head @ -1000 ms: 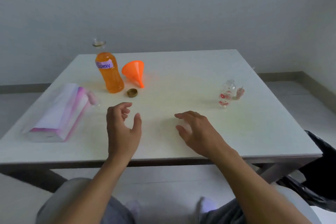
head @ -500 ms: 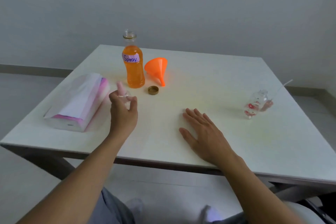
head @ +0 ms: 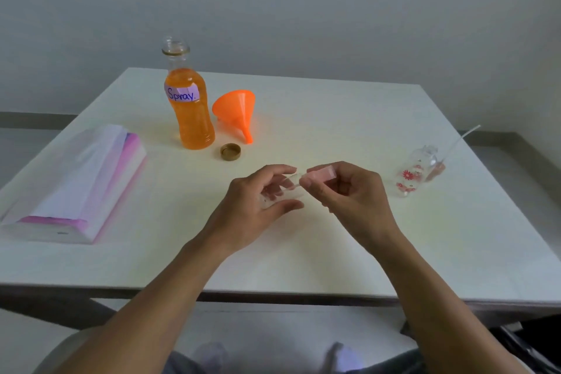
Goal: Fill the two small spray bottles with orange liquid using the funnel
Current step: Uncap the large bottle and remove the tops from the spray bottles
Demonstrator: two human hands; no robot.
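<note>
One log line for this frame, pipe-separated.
left hand holds small spray bottle | right hand pinches its pink cap | funnel lying by orange bottle

The only writing I can read is one handwritten word, "Spray.", with a capital S and a full stop after it. It stands in dark blue ink on a pale paper label (head: 182,95), stuck across the upper body of the tall bottle (head: 194,127) of orange liquid, which stands upright on the far left part of the surface (head: 334,118). A small dark mark on the near end of the tissue pack (head: 79,182) is too small to read.
</note>
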